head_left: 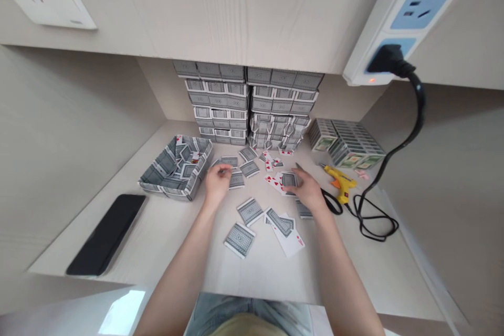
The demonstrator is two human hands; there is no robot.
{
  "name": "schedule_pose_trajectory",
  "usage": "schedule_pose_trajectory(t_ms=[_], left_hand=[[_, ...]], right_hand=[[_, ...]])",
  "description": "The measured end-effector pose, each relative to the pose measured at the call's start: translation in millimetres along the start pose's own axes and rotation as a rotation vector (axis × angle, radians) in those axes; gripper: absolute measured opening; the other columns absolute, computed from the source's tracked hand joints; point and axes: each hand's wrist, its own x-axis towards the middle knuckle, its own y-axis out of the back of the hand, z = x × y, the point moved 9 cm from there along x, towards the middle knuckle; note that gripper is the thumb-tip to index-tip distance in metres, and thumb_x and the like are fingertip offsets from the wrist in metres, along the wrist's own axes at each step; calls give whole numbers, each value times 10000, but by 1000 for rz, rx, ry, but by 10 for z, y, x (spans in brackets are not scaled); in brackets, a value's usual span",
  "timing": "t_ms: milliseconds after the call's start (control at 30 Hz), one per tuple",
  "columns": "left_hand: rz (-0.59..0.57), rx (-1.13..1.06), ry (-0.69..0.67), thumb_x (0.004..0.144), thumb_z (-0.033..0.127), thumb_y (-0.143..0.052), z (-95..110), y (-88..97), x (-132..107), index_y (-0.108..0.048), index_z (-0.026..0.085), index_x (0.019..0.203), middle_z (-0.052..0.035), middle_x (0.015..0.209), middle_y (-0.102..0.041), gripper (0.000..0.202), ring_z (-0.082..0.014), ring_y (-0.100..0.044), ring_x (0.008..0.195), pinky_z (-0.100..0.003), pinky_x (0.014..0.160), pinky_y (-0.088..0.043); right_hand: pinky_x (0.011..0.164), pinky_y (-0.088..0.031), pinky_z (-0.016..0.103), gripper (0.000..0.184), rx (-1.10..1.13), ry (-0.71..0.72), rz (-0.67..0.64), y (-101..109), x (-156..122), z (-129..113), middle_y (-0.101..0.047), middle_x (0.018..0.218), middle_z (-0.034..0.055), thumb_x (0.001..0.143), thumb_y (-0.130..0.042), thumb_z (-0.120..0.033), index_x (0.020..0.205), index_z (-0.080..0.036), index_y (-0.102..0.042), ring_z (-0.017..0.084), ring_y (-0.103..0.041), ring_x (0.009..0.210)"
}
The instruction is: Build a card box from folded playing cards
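My left hand [218, 182] is over the table beside folded playing cards [237, 180], its fingers curled together. Whether anything thin is between its fingertips is hidden. My right hand [309, 190] has its thumb and fingers at the edges of a grey-backed playing card [289, 180], which lies over face-up heart cards [274, 182]. Under and beside that hand is a pair of scissors with black handles [332, 202]. More folded squares [240, 239] and loose cards, one a red ace [293, 244], lie nearer my body.
At left stand a box made of folded cards [189, 189], holding more cards, and a black phone [106, 233]. Stacked card-built boxes [222, 100] rise at the back. A yellow glue gun [342, 182], its black cord [378, 228] and packed card decks [354, 144] are right.
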Motion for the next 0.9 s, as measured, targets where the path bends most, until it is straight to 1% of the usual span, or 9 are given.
schedule_pose_trajectory(t_ms=[100, 167, 233, 367, 500, 600, 733, 800, 900], left_hand=[[-41, -50, 39, 654, 184, -555, 20, -44, -18, -641, 172, 716, -18, 734, -631, 107, -134, -544, 616, -253, 636, -422], [-56, -69, 52, 651, 179, -557, 27, -63, -24, -634, 172, 710, -13, 717, -629, 97, -135, -543, 616, -247, 622, -419], [-60, -79, 61, 650, 179, -561, 24, -74, -27, -628, 170, 725, -12, 711, -626, 100, -136, -545, 626, -247, 625, -420], [-76, -121, 74, 647, 172, -560, 7, -118, -36, -614, 167, 714, -13, 699, -618, 87, -137, -558, 651, -251, 646, -429], [-90, -139, 78, 629, 183, -580, -6, -167, -57, -609, 169, 714, -6, 669, -603, 90, -128, -548, 617, -238, 610, -420], [-92, -143, 89, 612, 188, -597, -31, -182, -64, -606, 170, 774, 11, 637, -581, 163, -112, -518, 555, -220, 556, -397], [-123, -150, 72, 614, 193, -599, -19, -213, -70, -610, 170, 761, 12, 618, -575, 150, -110, -516, 552, -212, 544, -390], [-176, -169, 55, 629, 230, -602, 21, -264, -91, -619, 171, 727, 3, 629, -588, 116, -115, -526, 573, -212, 547, -397], [-303, -202, 50, 656, 322, -608, 112, -377, -166, -627, 169, 718, -4, 638, -602, 166, -117, -522, 565, -212, 532, -401]], right_hand=[[837, -417, 355, 624, 1, 1, -99, -94, -17, 16, -512, 1215, 122, 583, -684, -288, 1174, -179, -518, 241, -533, 1013], [878, -396, 353, 663, -27, 7, -113, -102, -25, 21, -501, 1209, 123, 551, -709, -281, 1177, -176, -514, 247, -496, 1073], [877, -395, 339, 663, -48, -6, -118, -101, -36, 31, -497, 1177, 119, 536, -721, -283, 1161, -178, -525, 240, -504, 1054], [775, -429, 317, 544, -73, -91, -95, -75, -67, 68, -515, 1024, 95, 543, -707, -303, 1060, -188, -583, 209, -566, 854], [689, -428, 304, 349, -20, -156, 7, 43, -54, 62, -547, 847, 66, 546, -685, -298, 864, -162, -636, 188, -550, 716], [597, -406, 283, 252, 108, -193, 73, 156, -30, 47, -556, 695, 29, 545, -682, -350, 695, -158, -619, 171, -514, 623], [448, -310, 228, 288, 438, -288, 100, 224, -50, 52, -486, 504, -39, 537, -696, -426, 581, -173, -565, 111, -401, 466], [415, -275, 215, 306, 629, -336, 87, 202, -74, 38, -478, 481, -50, 525, -717, -426, 569, -175, -547, 92, -371, 439], [372, -236, 202, 313, 874, -402, 8, 85, -111, -30, -510, 493, -42, 549, -719, -429, 601, -167, -556, 78, -363, 416]])
